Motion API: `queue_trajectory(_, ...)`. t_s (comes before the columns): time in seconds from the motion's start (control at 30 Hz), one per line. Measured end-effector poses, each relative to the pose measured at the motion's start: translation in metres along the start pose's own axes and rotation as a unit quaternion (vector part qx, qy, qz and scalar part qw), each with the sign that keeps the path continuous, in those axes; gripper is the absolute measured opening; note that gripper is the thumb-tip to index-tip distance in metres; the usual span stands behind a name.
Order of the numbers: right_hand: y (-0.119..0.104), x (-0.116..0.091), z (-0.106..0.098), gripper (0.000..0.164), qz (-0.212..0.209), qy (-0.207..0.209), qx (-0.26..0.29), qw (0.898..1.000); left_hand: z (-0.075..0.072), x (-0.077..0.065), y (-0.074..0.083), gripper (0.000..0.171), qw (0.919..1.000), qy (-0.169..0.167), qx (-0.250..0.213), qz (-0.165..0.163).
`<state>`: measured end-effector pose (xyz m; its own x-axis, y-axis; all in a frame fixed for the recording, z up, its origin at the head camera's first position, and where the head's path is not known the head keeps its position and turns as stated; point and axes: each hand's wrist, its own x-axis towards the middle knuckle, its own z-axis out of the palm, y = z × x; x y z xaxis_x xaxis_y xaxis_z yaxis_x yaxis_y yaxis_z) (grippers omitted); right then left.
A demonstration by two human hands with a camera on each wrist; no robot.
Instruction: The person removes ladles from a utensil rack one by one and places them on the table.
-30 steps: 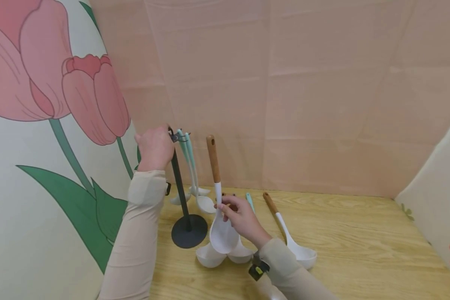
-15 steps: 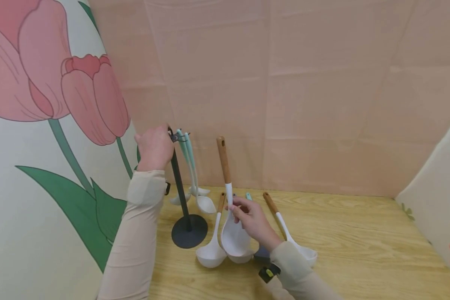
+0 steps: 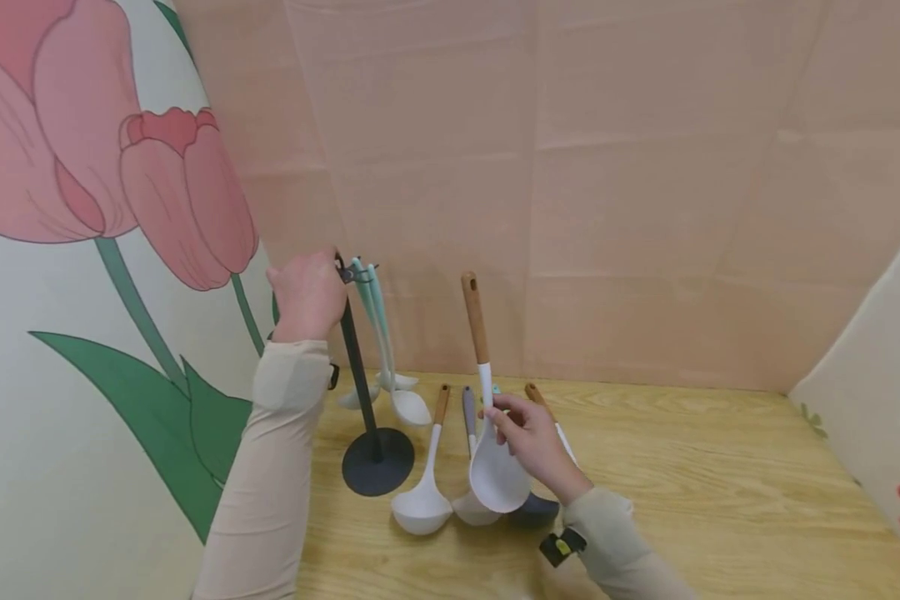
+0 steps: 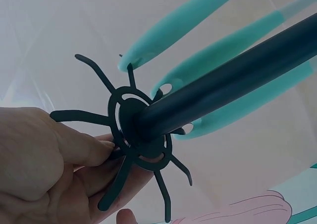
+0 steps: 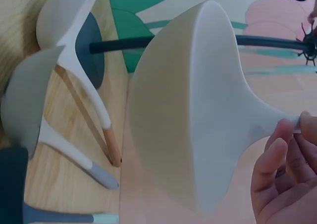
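A white ladle (image 3: 498, 479) with a wooden handle is upright above the table, its bowl low and its handle pointing up. My right hand (image 3: 532, 437) pinches its white neck between thumb and fingers. At the left, my left hand (image 3: 310, 296) grips the top of a black utensil stand (image 3: 358, 379) with a round base. The left wrist view shows the stand's ring of curved hooks (image 4: 138, 127) beside my thumb and fingers. Several ladles with turquoise handles (image 4: 218, 60) hang from these hooks, their pale bowls (image 3: 411, 408) near the tabletop.
On the wooden table (image 3: 720, 475) lie a white wooden-handled ladle (image 3: 422, 504), a pale ladle with a grey handle (image 3: 469, 408), and a dark blue ladle (image 3: 536, 510). Another wooden handle (image 3: 536, 396) shows behind my right hand. A pink cloth (image 3: 645, 208) closes off the back.
My right hand has carried the ladle to the right, away from the stand, uncovering a wooden-handled and a grey-handled ladle behind it. The left hand stays on the stand.
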<state>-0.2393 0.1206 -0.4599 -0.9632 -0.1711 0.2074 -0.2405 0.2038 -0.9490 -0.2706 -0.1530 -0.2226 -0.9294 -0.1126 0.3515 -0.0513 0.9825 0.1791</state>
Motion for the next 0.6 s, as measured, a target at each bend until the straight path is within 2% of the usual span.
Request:
queue_trajectory(0.43, 0.019, -0.004, -0.036, 0.022, -0.025, 0.051, -0.020, 0.998, 0.002, 0.001, 0.003, 0.038, 1.0000, 0.004, -0.001, 0.000)
queue_trajectory(0.6, 0.023, -0.008, -0.047, 0.026, -0.016, 0.056, -0.025, 0.998, 0.002, 0.000, 0.003, 0.036, 0.9999, 0.012, 0.005, 0.000)
